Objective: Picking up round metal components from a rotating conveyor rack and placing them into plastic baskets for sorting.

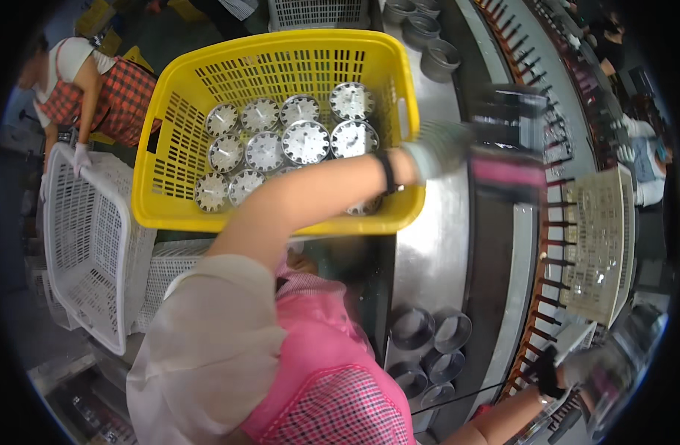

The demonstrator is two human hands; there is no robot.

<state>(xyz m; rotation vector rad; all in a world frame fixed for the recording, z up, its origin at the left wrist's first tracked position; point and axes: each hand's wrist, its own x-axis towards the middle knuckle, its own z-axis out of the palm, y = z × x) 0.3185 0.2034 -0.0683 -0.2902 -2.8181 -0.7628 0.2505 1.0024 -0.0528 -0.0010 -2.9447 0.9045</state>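
My left hand (pixel 440 150), gloved in pale grey with a black band at the wrist, reaches across the metal bench. It grips a glossy dark, see-through piece with a pink band (pixel 507 172), smeared by motion. At the lower right my right hand (pixel 586 369), also gloved, is closed on a shiny clear piece (pixel 633 348); blur hides its exact kind and most of the fingers. Under my left forearm stands a yellow plastic basket (pixel 280 43). Inside are several round silvery metal parts (pixel 305 142) with notched rims and a pin in the middle.
Grey metal rings (pixel 412 328) stand on the steel bench (pixel 429 252), with more rings (pixel 439 59) at its far end. Beyond runs a rack of dark pegs (pixel 545 282) with a cream crate (pixel 596 248). A co-worker in a checked apron (pixel 125 100) holds a white basket (pixel 87 245).
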